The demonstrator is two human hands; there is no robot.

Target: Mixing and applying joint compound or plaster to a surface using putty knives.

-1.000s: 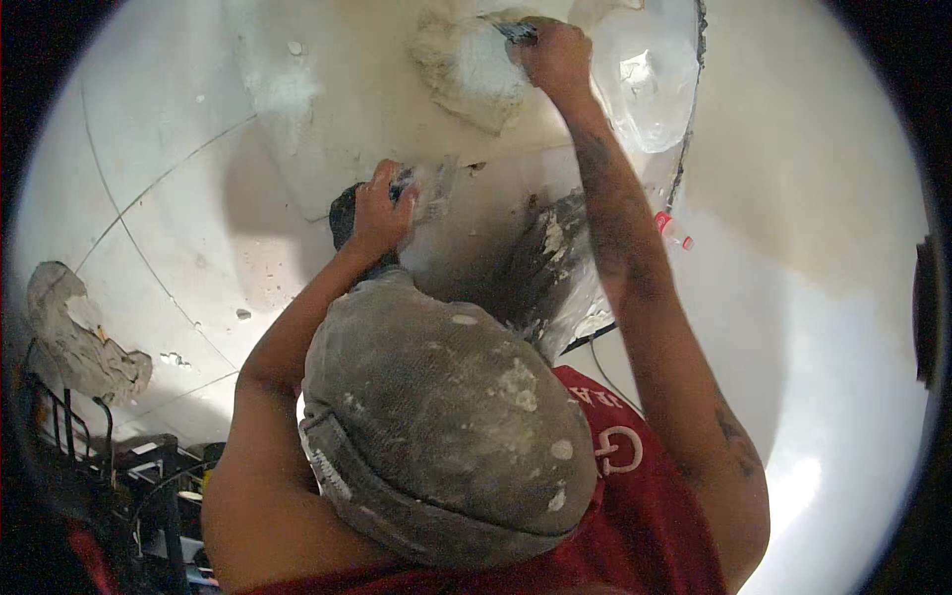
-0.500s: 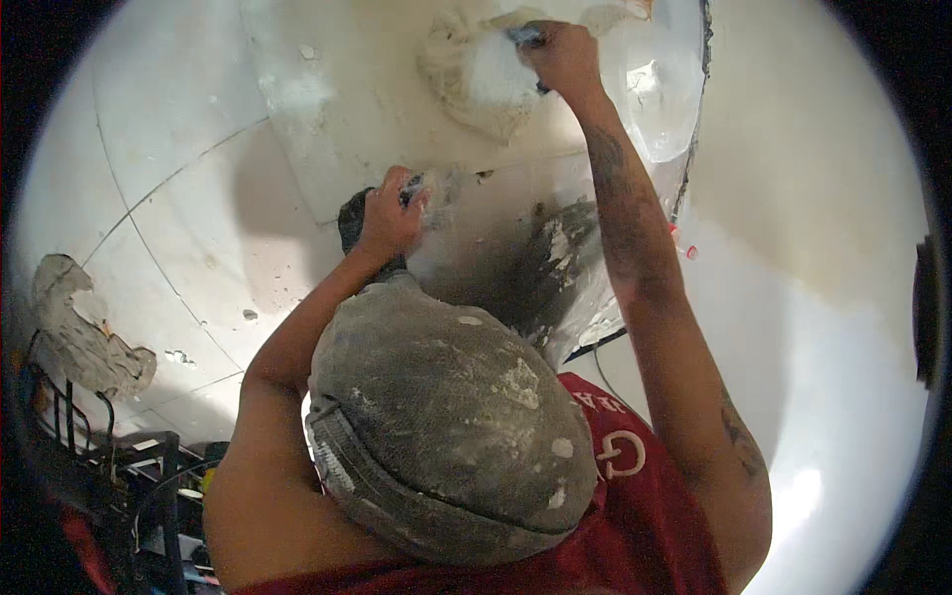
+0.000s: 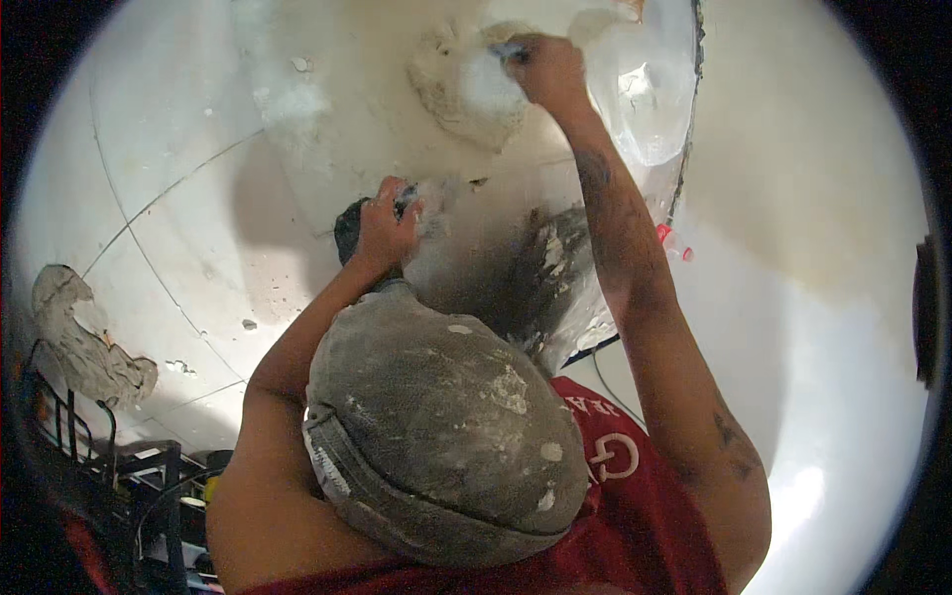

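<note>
My right hand (image 3: 546, 71) is closed on a small scraper (image 3: 512, 54) at a beige smear of plaster (image 3: 461, 104) on the pale, stained surface (image 3: 317, 129). Its blade is blurred. My left hand (image 3: 391, 220), lower and further left, is closed on a wide putty knife (image 3: 431, 206) with a smeared, pale blade, held beside my dark shoe (image 3: 349, 230). My bent leg (image 3: 441, 426) in dusty grey trousers fills the lower middle. A smooth white patch (image 3: 654, 119) lies right of my right hand.
A plastic bottle (image 3: 675, 244) with a red cap lies behind my right forearm. A crumpled grey cloth or sheet (image 3: 79, 337) is at the far left, above a black metal frame (image 3: 159, 476). A dark cracked edge (image 3: 691, 119) runs down the right side.
My right hand has shifted slightly, now a little lower in the view, still holding the scraper on the plaster smear. My left hand stays closed on the putty knife beside my shoe.
</note>
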